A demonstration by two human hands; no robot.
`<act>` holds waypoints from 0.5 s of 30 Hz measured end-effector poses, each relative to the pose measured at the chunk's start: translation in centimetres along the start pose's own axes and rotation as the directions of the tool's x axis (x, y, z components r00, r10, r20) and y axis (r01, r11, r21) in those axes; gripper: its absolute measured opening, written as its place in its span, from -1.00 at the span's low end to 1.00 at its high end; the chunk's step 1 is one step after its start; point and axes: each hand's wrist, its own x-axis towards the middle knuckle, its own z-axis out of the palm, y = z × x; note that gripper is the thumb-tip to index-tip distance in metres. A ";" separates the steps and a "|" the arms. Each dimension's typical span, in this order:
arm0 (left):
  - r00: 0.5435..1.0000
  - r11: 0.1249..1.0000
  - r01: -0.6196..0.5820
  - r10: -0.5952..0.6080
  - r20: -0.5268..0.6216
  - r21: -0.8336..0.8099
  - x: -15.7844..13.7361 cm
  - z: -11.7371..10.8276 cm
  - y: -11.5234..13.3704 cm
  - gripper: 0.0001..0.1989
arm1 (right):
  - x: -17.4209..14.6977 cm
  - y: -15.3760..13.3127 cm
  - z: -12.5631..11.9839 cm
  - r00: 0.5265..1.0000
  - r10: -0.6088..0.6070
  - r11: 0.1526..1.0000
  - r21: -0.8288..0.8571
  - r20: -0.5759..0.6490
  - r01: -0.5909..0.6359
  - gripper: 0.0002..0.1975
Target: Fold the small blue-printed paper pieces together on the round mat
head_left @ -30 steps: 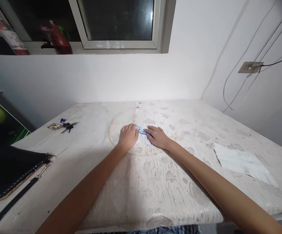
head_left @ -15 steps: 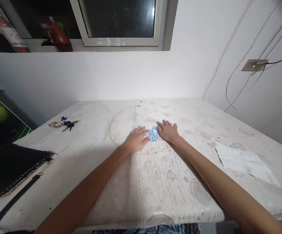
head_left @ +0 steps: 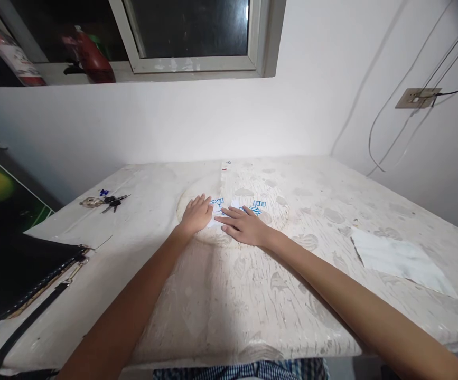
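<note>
Small flat white pieces with blue markings (head_left: 258, 204) lie in a loose group on the table; their exact kind is too small to make out. My left hand (head_left: 197, 214) rests palm down at the left side of the group, fingers stretched out and touching or beside the nearest pieces. Lying flat over the middle of the group is my right hand (head_left: 245, 226), its fingers spread and pointing left, so some pieces are hidden below it. Neither hand grips anything. A faint brownish ring mark on the cover surrounds the pieces.
A patterned plastic cover lies over the table (head_left: 229, 295). Keys (head_left: 112, 201) and a black bag (head_left: 26, 274) with a strap are on the left. A white cloth (head_left: 401, 258) lies at the right. Behind stands a wall with a socket (head_left: 418, 98) and hanging wires.
Both hands have slid left across the pieces, the right one farther, and its fingers now point left. The pieces are more spread out, with some now showing right of my right hand's fingers.
</note>
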 end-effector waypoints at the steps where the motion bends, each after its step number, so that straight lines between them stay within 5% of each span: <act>1: 1.000 1.000 -0.006 0.006 0.000 -0.002 0.0 0.1 0.2 -0.51 | 0.1 0.2 -0.1 1.000 -0.007 1.000 0.001 0.000 0.007 -0.54; 5: 0.997 0.996 -0.082 0.083 0.008 -0.015 0.6 0.7 2.3 -0.53 | 0.3 2.6 -0.5 0.974 0.223 0.974 -0.035 -0.033 -0.224 -0.53; 10: 0.983 0.983 -0.181 0.181 0.016 -0.029 2.1 2.0 5.7 -0.51 | -0.1 5.4 -1.3 0.804 0.590 0.801 -0.065 -0.072 -0.595 -0.49; 12: 0.977 0.977 -0.210 0.211 0.023 -0.038 2.8 2.5 6.8 -0.50 | -0.3 5.2 -1.4 0.752 0.655 0.750 -0.059 -0.077 -0.659 -0.47; 15: 0.974 0.973 -0.224 0.226 0.029 -0.050 4.2 3.0 7.8 -0.52 | -0.2 3.5 -1.1 0.740 0.671 0.737 -0.064 -0.060 -0.673 -0.44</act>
